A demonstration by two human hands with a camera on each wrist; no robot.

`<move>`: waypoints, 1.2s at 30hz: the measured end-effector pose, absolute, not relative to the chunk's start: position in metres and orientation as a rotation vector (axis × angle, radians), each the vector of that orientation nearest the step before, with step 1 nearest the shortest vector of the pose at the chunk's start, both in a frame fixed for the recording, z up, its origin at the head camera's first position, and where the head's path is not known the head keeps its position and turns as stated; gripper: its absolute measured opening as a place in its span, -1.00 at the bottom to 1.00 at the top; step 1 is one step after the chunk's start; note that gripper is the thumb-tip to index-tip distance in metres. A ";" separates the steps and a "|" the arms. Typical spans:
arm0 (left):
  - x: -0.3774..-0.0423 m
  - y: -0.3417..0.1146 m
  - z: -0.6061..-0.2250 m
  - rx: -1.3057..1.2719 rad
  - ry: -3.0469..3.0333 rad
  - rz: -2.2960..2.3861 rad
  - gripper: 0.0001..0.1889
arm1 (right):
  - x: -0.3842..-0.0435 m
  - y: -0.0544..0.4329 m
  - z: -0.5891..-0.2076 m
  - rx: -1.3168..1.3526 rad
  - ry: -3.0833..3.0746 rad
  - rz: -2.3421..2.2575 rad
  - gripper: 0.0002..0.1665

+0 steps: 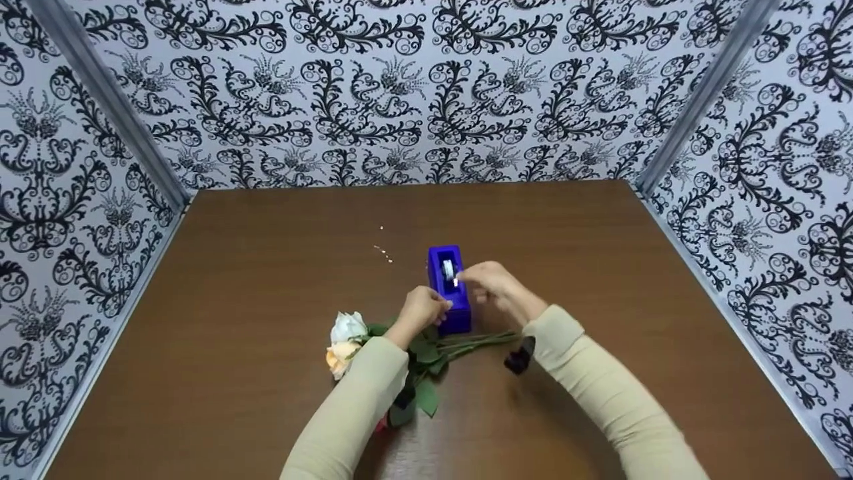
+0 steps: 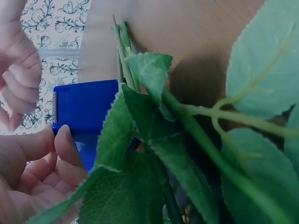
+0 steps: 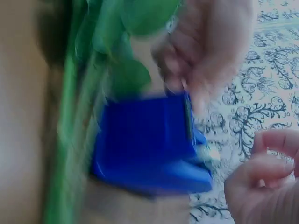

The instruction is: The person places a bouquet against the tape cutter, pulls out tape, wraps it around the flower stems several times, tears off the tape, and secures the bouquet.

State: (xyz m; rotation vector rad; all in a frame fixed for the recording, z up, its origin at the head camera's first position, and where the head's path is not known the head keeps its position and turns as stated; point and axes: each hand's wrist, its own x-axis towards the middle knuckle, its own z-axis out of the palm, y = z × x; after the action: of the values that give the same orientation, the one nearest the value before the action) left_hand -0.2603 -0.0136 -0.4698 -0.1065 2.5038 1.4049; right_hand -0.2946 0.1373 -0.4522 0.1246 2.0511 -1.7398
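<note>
A blue tape dispenser stands on the table, a tape roll in its slot. At its near end, my left hand pinches the front corner beside the toothed cutting edge. Any clear tape between those fingertips does not show. My right hand hovers at the dispenser's right side, fingers loosely bent near the roll. In the right wrist view that hand appears apart from the dispenser, with nothing visible in it. Green stems lie just in front of the dispenser.
Beside my left forearm lie a white rose and a peach rose, with a bit of a red flower below. Leaves spread under the left wrist. Small pale specks dot the table. Patterned walls enclose it.
</note>
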 end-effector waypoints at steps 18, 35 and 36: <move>-0.261 -0.006 -0.465 -0.151 2.550 1.335 -0.80 | -0.202 0.176 -0.500 -0.143 2.068 -1.600 -0.67; -0.192 0.028 -0.488 0.448 3.227 -0.214 -0.85 | -0.205 0.163 -0.531 0.023 2.152 -1.610 -0.65; -0.191 0.029 -0.491 0.439 3.203 -0.257 -0.82 | -0.206 0.162 -0.531 0.024 2.143 -1.618 -0.64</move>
State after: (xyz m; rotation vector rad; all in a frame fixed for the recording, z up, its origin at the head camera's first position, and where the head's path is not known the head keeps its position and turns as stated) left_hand -0.1907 0.0293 -0.4905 0.4391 3.2030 -0.2569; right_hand -0.2060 0.1621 -0.5311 0.0241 2.1431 -1.6180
